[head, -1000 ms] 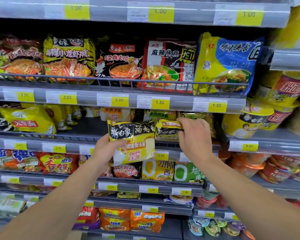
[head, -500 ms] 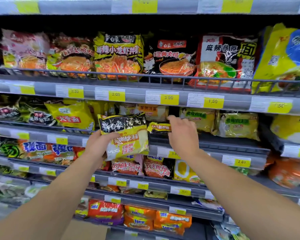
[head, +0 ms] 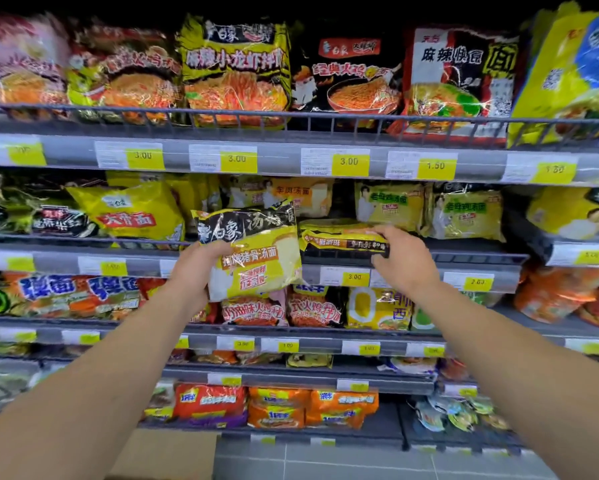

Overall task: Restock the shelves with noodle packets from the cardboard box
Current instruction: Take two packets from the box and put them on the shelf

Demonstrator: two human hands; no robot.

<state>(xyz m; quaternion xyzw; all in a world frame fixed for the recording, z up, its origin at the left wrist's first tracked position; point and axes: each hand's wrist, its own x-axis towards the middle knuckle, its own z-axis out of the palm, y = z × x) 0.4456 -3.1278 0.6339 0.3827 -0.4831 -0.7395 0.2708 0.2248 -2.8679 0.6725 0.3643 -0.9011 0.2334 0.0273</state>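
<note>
Upright yellow-and-black noodle packet [head: 253, 252], gripped at its left side by the left hand [head: 195, 268] in front of the front edge of the second shelf [head: 481, 259]; flat noodle packet [head: 343, 239], lying at that shelf's front edge, pinched at its right end by the right hand [head: 403, 261]; the two packets touch or overlap at their near sides, which cannot be told. Likely faults: the one-sided grip lets the glossy upright packet slip or swing; the flat packet, near the lip, may slide off if pushed askew; crowding may topple the pale packets [head: 389, 204] behind. A corner of the cardboard box [head: 159, 455] shows on the floor below.
</note>
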